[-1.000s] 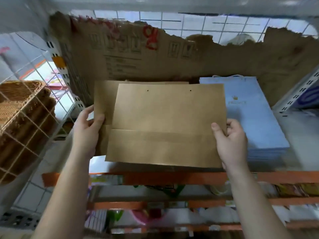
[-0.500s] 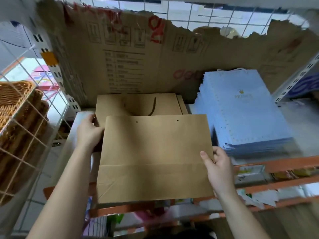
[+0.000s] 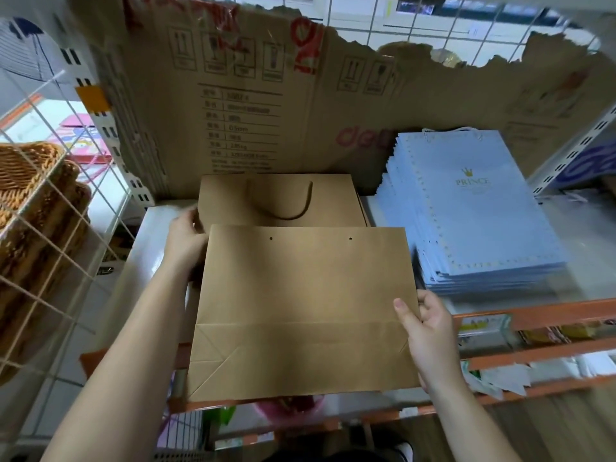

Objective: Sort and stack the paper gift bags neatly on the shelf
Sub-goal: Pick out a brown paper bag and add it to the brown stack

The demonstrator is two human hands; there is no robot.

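Two hands engaged: flat kraft bag [image 3: 300, 311] pinched by right hand [image 3: 428, 331], brown bag stack [image 3: 280, 198] (corner) gripped by left hand [image 3: 185, 241].

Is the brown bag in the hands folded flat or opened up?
Folded flat. The brown bag shows as one flat sheet, its bottom creased up against it, with both hands holding its side edges.
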